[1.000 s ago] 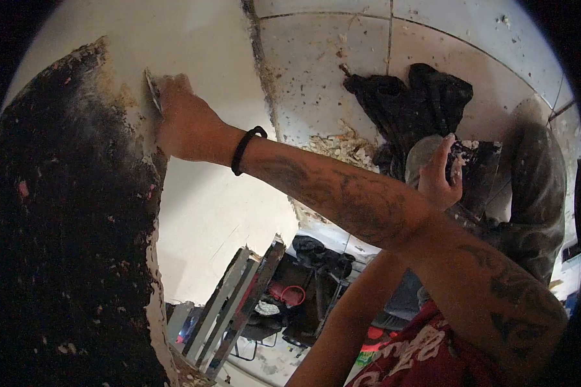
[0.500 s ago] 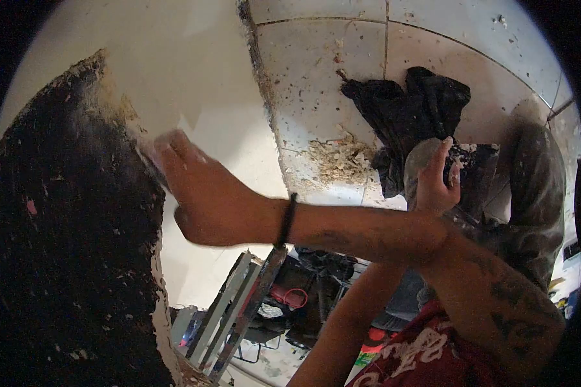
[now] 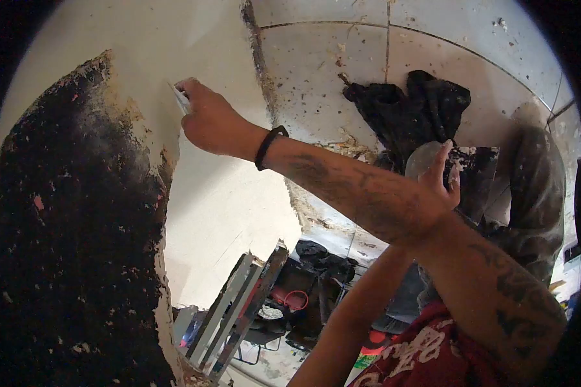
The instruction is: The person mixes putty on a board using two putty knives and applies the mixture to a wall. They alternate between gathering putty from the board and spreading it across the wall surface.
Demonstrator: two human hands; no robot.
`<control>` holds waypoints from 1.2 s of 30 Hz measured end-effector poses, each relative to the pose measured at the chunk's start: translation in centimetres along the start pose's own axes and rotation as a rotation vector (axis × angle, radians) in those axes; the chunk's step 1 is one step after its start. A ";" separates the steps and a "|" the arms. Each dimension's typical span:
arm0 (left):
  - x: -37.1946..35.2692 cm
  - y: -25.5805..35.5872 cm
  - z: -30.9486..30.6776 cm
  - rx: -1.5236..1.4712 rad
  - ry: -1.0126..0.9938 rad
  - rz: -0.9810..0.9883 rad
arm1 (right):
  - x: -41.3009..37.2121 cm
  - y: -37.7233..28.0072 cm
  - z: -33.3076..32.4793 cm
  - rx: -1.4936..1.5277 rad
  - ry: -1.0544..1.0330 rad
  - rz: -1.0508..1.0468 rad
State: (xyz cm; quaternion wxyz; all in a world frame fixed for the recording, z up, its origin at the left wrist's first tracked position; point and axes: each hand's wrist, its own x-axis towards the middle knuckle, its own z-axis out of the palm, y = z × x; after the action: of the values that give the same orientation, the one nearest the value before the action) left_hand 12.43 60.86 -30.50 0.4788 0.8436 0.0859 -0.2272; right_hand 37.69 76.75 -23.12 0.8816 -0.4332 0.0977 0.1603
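My right hand [image 3: 206, 119] is closed on a thin, flat, pale-edged tool [image 3: 182, 100] at the white wall surface [image 3: 206, 39], right of its large dark rough patch [image 3: 77, 226]. The tool's far edge is close to the wall; contact cannot be made out. My left hand [image 3: 442, 174], partly hidden behind my right forearm, grips a dark flat plate [image 3: 478, 177] near my knees. Pale crumbly material sits on the plate beside my fingers.
A black crumpled cloth [image 3: 413, 109] lies on the tiled floor [image 3: 323, 58], with pale debris [image 3: 352, 148] scattered near it. Grey metal-like bars [image 3: 232, 309] lean at the wall's lower edge. Dark objects and a red round item [image 3: 295, 300] are beyond them.
My right hand has moved up and slightly right, off the edge of the dark patch, with the tool now visible. My left hand and the plate have barely moved.
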 end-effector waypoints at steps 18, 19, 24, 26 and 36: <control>0.1 -0.5 0.0 -0.082 -0.037 0.001 | -2.8 -2.2 1.7 -0.132 -0.102 -0.110; 0.1 -0.3 0.0 -0.102 -0.047 -0.043 | -3.8 -2.3 1.9 -0.154 -0.049 -0.184; 0.2 -0.7 0.4 -0.071 0.016 0.051 | -8.9 -5.3 -0.3 0.124 -0.208 -0.255; 0.3 -0.7 0.2 -0.070 0.015 0.043 | -8.9 -3.9 -0.1 0.080 -0.045 -0.201; 0.3 -0.6 -0.1 -0.003 -0.025 0.066 | -0.6 0.3 0.6 -0.055 -0.027 -0.146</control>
State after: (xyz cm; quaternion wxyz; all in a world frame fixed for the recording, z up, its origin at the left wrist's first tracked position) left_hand 12.51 61.23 -31.05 0.4883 0.8424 0.0525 -0.2218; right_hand 37.07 77.27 -22.78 0.8799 -0.4610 0.0494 0.1038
